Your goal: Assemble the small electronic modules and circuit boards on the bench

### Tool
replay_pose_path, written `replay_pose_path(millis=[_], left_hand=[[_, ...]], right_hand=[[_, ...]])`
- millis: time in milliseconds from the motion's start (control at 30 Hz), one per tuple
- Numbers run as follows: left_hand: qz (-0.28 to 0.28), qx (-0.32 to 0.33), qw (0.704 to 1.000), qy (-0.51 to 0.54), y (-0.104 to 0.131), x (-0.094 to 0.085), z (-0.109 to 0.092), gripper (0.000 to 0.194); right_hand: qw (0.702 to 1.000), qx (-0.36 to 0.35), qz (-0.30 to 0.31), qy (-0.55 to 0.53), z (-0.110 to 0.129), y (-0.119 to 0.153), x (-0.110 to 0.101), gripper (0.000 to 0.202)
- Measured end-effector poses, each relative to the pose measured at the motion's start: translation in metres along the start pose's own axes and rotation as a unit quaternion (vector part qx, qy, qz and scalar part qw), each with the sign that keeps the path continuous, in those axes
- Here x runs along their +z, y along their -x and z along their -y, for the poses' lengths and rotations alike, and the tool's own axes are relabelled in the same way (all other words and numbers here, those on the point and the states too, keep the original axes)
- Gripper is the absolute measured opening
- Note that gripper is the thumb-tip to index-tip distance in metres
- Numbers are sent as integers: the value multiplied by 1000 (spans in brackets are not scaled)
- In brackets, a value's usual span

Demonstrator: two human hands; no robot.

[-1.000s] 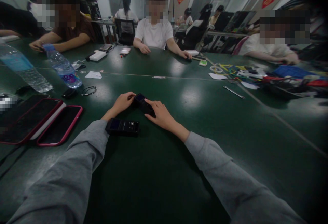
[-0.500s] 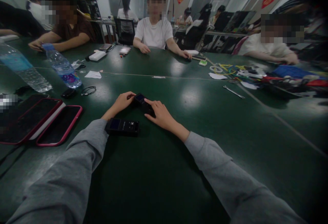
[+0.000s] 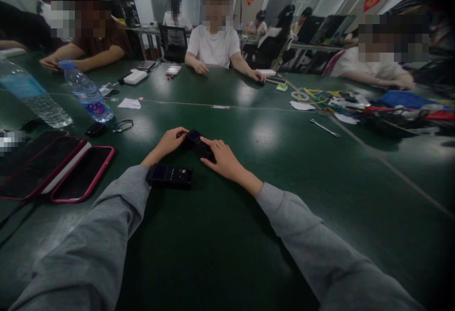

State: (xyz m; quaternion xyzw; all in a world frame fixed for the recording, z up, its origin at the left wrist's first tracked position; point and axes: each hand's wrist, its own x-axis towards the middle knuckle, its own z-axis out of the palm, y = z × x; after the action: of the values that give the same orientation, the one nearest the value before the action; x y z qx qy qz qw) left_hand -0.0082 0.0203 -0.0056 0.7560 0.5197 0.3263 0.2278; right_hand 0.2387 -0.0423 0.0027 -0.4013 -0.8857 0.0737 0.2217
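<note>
A small black handheld device (image 3: 195, 137) with a dark screen lies at an angle on the green table, between my two hands. My left hand (image 3: 169, 143) grips its far-left end with thumb and fingers. On its near-right part rests my right hand (image 3: 223, 160), with the index finger pressed beside the screen and the thumb along the near side. Part of the body is hidden under those fingers. A second black handheld device (image 3: 172, 176), with a screen and buttons on its face, lies nearer to me, against my left sleeve.
At left are a red-rimmed phone (image 3: 83, 174), a larger red-edged case (image 3: 39, 166), a water bottle (image 3: 87, 94) and a coiled cable (image 3: 122, 125). A wrench (image 3: 324, 128) and a cable heap (image 3: 330, 97) lie at right. Several people sit around the table.
</note>
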Motion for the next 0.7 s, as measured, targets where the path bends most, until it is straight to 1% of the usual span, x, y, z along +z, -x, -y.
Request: replay_pose_path(millis=[700], left_hand=[[-2, 3, 1000, 2, -1, 1, 3, 29]], right_hand=[[1000, -1, 1, 4, 2, 0, -1, 67]])
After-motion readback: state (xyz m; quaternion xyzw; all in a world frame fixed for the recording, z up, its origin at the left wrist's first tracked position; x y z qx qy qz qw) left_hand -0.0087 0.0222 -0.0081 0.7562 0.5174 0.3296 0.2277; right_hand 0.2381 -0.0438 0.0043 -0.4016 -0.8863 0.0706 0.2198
